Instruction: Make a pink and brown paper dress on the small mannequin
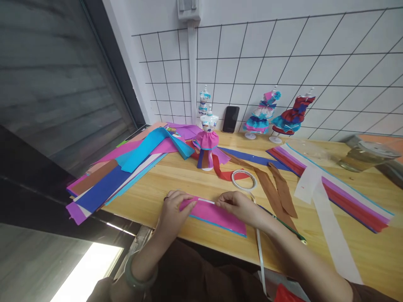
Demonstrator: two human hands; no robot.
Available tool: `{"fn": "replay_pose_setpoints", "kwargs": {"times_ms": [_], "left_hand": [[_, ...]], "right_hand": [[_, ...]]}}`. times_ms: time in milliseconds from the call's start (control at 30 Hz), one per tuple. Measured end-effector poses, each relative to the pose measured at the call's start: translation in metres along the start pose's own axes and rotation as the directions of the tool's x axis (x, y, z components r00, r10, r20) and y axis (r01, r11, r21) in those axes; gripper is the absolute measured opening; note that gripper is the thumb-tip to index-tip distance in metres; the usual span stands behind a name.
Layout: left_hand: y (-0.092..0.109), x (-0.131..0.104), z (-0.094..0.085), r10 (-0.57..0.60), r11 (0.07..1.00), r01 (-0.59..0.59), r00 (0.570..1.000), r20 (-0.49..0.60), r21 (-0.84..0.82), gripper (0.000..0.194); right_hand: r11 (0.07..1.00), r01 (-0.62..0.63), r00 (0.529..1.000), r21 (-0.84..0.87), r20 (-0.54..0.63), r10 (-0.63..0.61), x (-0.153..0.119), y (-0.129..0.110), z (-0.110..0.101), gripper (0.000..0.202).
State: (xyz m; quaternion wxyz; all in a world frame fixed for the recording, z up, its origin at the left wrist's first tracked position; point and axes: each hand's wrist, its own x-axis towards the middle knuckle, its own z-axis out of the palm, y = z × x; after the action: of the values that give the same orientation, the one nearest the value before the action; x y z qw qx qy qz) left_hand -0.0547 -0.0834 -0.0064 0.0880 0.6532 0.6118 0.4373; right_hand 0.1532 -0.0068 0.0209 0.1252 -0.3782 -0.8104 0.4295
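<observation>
Brown clothing | L hand, R hand near-shut, pinching pink strip | clear cup, prob. amber liq.

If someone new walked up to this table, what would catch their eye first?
Probably the little mannequins in bright ruffled paper: a pink-skirted one mid-table, with two more dressed ones by the wall to the right. Next, the fan of colored strips at left, then the pink sheet under both hands at the front edge.
</observation>
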Motion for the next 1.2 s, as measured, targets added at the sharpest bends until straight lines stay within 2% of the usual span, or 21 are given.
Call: {"fn": "replay_pose_setpoints", "kwargs": {"times_ms": [133,267,433,600,700,800,867,967,1100,1200], "left_hand": [[0.005,0.005,0.007,-0.058,0.997,0.061,0.997,0.058,-0.04,0.008],[0.009,0.008,0.009,-0.084,0.995,0.087,0.994,0.067,-0.051,0.01],[0.015,0.008,0.006,-0.101,0.991,0.107,0.992,0.071,-0.078,0.013],[0.025,0.002,0.0,-0.098,0.988,0.106,0.992,0.079,-0.109,0.013],[0.035,-0.002,-0.005,-0.084,0.99,0.092,0.993,0.085,-0.103,0.013],[0.046,-0.005,-0.01,-0.042,0.993,0.05,0.996,0.079,-0.107,0.013],[0.052,-0.007,-0.013,-0.027,0.993,0.035,0.997,0.072,-0.113,0.013],[0.056,-0.008,-0.017,-0.051,0.991,0.059,0.996,0.069,-0.124,0.013],[0.045,-0.005,-0.018,-0.159,0.978,0.164,0.986,0.049,-0.127,0.014],[0.031,0.001,-0.015,-0.242,0.961,0.249,0.968,0.073,-0.123,0.015]], "right_hand": [[1.0,0.005,1.0,-0.031,-0.018,-0.006,-0.001,-0.001,0.001,0.028],[0.999,0.025,0.999,-0.031,-0.027,-0.026,-0.003,-0.001,0.001,0.028],[0.995,0.041,0.999,0.089,-0.005,-0.041,-0.003,0.004,0.004,0.03],[0.97,-0.04,0.998,0.239,0.059,0.026,-0.002,0.012,0.007,0.031],[0.963,-0.051,0.998,0.264,0.058,0.037,-0.005,0.014,0.006,0.047],[0.99,-0.029,1.0,0.138,0.017,0.027,-0.011,0.013,0.0,0.06],[0.999,-0.011,1.0,0.036,-0.007,0.011,-0.016,0.01,-0.005,0.055],[1.0,0.022,1.0,-0.011,0.0,-0.022,-0.026,0.01,-0.014,0.05],[0.986,0.078,0.996,-0.147,-0.018,-0.082,-0.043,0.021,-0.024,0.041],[0.968,0.076,0.991,-0.238,-0.087,-0.099,-0.053,0.032,-0.029,0.034]]}}
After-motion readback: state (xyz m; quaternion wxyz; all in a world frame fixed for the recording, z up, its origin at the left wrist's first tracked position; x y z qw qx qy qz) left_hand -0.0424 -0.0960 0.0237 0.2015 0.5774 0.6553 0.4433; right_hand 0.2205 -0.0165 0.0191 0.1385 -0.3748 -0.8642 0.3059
